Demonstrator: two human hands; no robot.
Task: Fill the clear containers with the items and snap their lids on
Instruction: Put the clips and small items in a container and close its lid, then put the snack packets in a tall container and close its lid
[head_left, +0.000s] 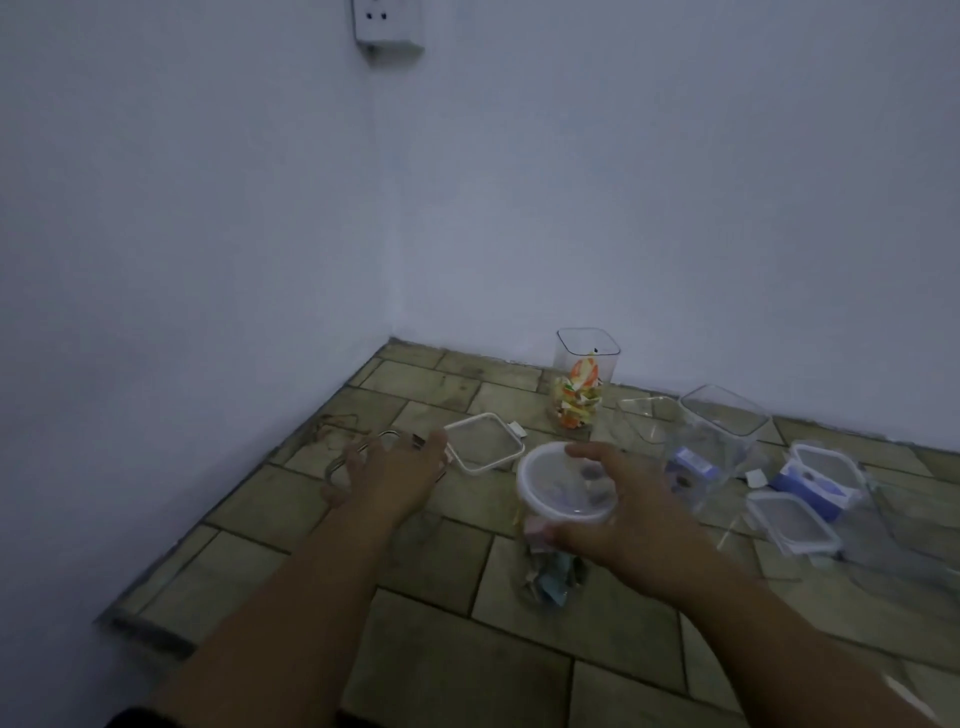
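My right hand (626, 512) grips a round clear jar (553, 564) by its rim, thumb and fingers around its white round lid (563, 486). The jar stands on the tiled floor and holds several small wrapped items. My left hand (397, 475) hovers with its fingers spread over a lid with a metal clasp (363, 441), holding nothing. Beside it lies a square white-rimmed lid (483, 441). A tall square clear container (582, 382) by the wall holds orange and yellow items and has no lid on it.
A tilted clear container (722, 441) with blue packets lies to the right. Two more rectangular lids (792, 527) and a low clear box with blue items (826, 475) sit further right. Walls meet in a corner behind; a wall socket (387, 26) is high up.
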